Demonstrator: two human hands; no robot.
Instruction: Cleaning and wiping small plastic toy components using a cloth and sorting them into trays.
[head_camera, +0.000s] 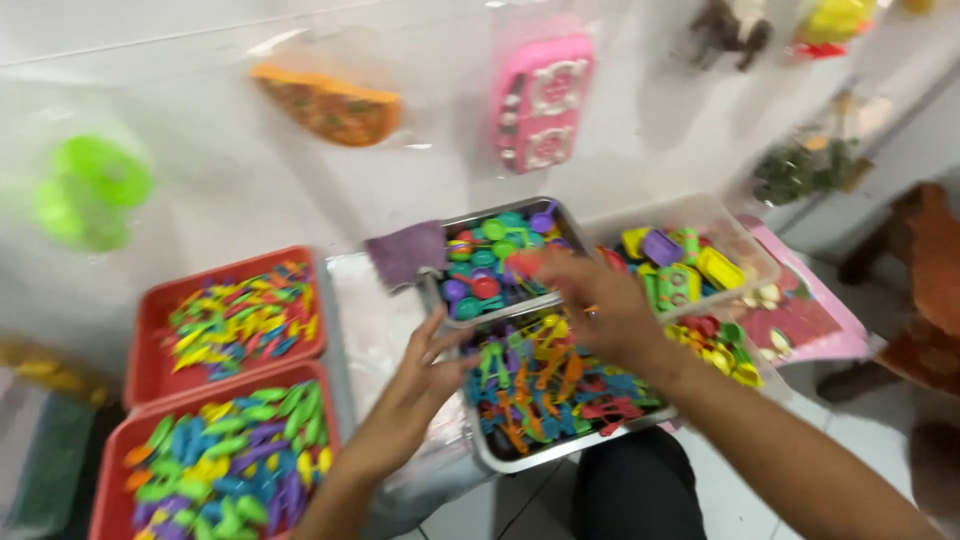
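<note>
My right hand (600, 310) reaches over two metal trays, and its fingertips pinch a small red toy piece (524, 263); motion blur softens it. Under the fingertips the far metal tray (560, 213) holds round plastic pieces in green, red and purple. The near metal tray (500, 458) is full of thin orange, blue and green toy tools. Beside that tray's left edge my left hand (410, 395) hovers with fingers spread and nothing in it, above a clear plastic bag (375, 320).
Two red trays (150, 300) (110, 450) of mixed coloured pieces lie at the left. A clear tub (755, 255) of yellow, green and purple toys stands right of the metal trays, on a pink mat (830, 330). A purple cloth (405, 250) lies behind. Bagged toys hang on the white wall (230, 170).
</note>
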